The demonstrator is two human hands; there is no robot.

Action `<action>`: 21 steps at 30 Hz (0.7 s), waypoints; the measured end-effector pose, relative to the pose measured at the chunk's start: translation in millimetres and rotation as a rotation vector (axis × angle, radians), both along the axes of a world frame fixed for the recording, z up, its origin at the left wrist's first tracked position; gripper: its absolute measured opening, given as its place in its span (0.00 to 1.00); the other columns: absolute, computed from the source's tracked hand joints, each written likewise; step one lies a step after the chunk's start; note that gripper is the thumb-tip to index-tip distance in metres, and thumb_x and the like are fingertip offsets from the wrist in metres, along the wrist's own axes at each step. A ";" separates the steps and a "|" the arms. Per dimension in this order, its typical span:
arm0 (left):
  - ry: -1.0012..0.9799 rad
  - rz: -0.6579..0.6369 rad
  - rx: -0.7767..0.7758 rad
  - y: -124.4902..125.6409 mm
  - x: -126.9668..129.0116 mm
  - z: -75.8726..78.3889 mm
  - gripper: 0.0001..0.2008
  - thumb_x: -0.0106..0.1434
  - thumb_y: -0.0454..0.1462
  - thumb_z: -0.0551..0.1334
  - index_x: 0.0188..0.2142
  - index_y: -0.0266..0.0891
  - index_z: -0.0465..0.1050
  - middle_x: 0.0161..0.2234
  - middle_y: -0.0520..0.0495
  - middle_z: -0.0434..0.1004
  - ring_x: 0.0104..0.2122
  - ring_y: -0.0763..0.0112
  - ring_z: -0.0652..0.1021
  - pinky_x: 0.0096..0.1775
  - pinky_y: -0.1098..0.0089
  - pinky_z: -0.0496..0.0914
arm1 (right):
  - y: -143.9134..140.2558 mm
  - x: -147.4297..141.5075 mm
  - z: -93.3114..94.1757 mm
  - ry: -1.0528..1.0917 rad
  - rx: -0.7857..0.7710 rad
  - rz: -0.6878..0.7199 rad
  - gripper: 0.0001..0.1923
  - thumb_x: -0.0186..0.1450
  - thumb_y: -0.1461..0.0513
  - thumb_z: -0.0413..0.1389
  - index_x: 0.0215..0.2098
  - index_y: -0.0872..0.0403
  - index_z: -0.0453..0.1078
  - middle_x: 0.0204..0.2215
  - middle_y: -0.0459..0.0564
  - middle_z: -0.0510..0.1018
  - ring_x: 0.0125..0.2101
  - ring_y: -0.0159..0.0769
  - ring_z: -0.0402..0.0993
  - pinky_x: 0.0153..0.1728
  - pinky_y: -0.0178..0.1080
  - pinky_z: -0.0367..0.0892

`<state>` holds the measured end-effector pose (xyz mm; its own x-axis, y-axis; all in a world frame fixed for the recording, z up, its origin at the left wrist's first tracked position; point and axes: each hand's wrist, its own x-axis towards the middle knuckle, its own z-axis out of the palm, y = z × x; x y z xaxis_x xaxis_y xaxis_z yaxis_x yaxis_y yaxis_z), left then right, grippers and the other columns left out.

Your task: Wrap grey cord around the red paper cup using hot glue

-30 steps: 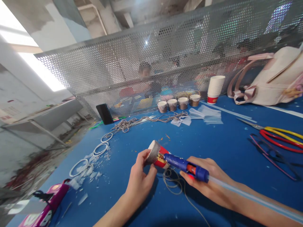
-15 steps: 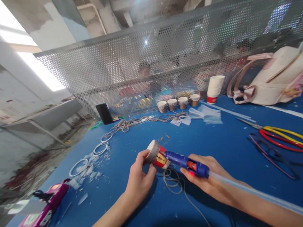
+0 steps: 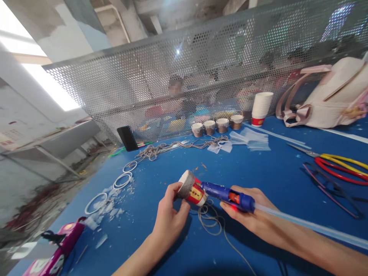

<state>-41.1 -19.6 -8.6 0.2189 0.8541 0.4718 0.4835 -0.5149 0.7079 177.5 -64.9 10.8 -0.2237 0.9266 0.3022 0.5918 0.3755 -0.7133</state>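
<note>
Two hands: left hand [image 3: 169, 214] grips red-labelled cup [image 3: 192, 189], writing unreadable.

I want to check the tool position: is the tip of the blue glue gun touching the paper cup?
Yes, the nozzle of the glue gun in the right hand meets the side of the paper cup that the left hand holds.

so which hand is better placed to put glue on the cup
Right, probably. The right hand holds the glue gun with its nozzle at the cup. The left hand is busy gripping that cup.
</note>
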 end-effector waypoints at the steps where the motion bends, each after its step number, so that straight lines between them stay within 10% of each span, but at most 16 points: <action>1: 0.001 0.001 0.003 0.2 0.0 0.1 0.11 0.56 0.29 0.54 0.40 0.39 0.65 0.32 0.51 0.76 0.30 0.73 0.75 0.33 0.74 0.70 | 0.3 -0.1 0.6 0.005 0.001 -0.006 0.14 0.65 0.58 0.49 0.22 0.52 0.57 0.17 0.41 0.66 0.18 0.28 0.59 0.20 0.32 0.55; 21: -0.036 -0.014 -0.038 0.7 0.2 0.5 0.10 0.57 0.30 0.56 0.40 0.39 0.66 0.33 0.50 0.77 0.31 0.72 0.76 0.35 0.73 0.70 | -1.0 -2.1 -0.8 -0.054 0.056 0.030 0.11 0.64 0.60 0.49 0.24 0.52 0.59 0.18 0.42 0.69 0.18 0.29 0.63 0.21 0.32 0.56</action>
<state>-40.9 -18.9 -8.1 0.2147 0.8685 0.4467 0.4499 -0.4939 0.7441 175.5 -65.9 9.9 -0.2684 0.9014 0.3397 0.6169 0.4317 -0.6581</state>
